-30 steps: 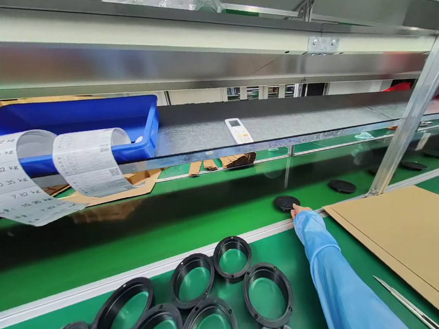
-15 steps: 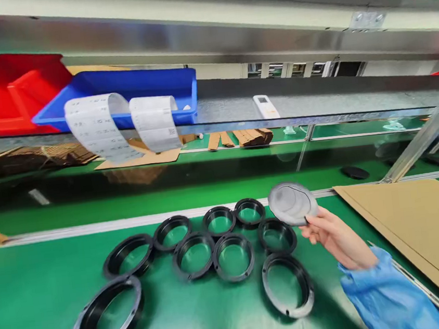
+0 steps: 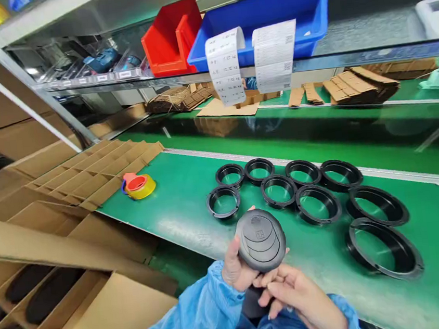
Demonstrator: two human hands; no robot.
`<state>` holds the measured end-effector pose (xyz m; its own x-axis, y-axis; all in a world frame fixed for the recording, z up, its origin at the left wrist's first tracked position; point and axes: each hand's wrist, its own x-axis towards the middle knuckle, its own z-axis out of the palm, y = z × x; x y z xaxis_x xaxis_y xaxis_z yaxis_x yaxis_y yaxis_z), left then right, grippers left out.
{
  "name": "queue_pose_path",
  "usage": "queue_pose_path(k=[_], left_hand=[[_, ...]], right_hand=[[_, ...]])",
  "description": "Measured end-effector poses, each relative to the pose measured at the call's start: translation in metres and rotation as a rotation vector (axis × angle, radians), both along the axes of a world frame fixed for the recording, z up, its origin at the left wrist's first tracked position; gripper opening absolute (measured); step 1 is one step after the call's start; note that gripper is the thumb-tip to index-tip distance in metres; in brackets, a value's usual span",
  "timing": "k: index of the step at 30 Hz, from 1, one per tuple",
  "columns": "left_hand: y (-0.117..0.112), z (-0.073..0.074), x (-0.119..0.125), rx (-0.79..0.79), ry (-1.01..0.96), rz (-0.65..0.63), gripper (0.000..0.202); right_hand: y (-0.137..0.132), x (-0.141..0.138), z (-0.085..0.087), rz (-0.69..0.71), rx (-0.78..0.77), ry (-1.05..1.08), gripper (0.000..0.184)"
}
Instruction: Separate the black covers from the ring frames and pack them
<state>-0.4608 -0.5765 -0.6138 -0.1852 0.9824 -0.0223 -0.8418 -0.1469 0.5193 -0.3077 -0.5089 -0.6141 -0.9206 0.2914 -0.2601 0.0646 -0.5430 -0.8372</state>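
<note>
My left hand (image 3: 236, 272) grips a dark grey round air vent (image 3: 261, 241) from its left side and underneath. The vent's face is tilted toward me, with curved slats and a small square mark. My right hand (image 3: 293, 293) is just below it, fingers bent together close to its lower edge; what they pinch is hidden. A dark shape (image 3: 253, 303) shows under the hands, too covered to name. Beyond the hands, several black flanged rings (image 3: 223, 202) lie in uneven rows on the green table (image 3: 185, 210).
At left stand a cardboard divider grid (image 3: 98, 169), a tape roll (image 3: 139, 187) and an open carton (image 3: 113, 317) with dark round parts in compartments. The shelf above bears a red bin (image 3: 173, 38) and a blue bin (image 3: 262, 13) with hanging label strips (image 3: 227, 69).
My view has swung left. The vent, earlier held out by its edge in my right hand, is now close to me in my left hand, with the right hand below it.
</note>
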Motion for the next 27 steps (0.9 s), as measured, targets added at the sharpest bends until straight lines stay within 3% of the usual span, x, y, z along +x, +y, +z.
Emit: queue_pose_path(k=[1,3,5,6,8,10,18,27], left_hand=[[-0.006,0.000,-0.006,0.005,-0.017,0.077,0.093],[-0.016,0.001,-0.013,-0.001,-0.057,0.144,0.088],[-0.023,0.001,-0.013,-0.025,-0.110,0.089,0.087],[-0.025,0.001,-0.012,-0.041,-0.139,0.055,0.086],[-0.028,-0.002,-0.006,-0.074,-0.186,0.041,0.082],[-0.029,-0.005,0.001,-0.096,-0.208,0.056,0.079],[-0.024,-0.003,0.007,-0.102,-0.208,-0.040,0.083],[-0.020,-0.004,0.001,-0.093,-0.237,-0.118,0.082]], right_hand=[[0.004,-0.001,-0.003,-0.013,0.138,-0.041,0.040],[0.016,0.000,-0.006,-0.198,0.464,-0.122,0.038],[0.025,0.001,-0.006,-0.405,0.818,-0.138,0.032],[0.028,0.000,-0.004,-0.441,0.988,-0.114,0.030],[0.029,-0.004,-0.002,-0.378,1.258,-0.046,0.031],[0.027,-0.010,-0.001,-0.275,1.379,-0.019,0.035],[0.028,-0.015,-0.005,-0.183,1.273,-0.028,0.043],[0.029,-0.012,-0.004,-0.299,0.943,-0.049,0.051]])
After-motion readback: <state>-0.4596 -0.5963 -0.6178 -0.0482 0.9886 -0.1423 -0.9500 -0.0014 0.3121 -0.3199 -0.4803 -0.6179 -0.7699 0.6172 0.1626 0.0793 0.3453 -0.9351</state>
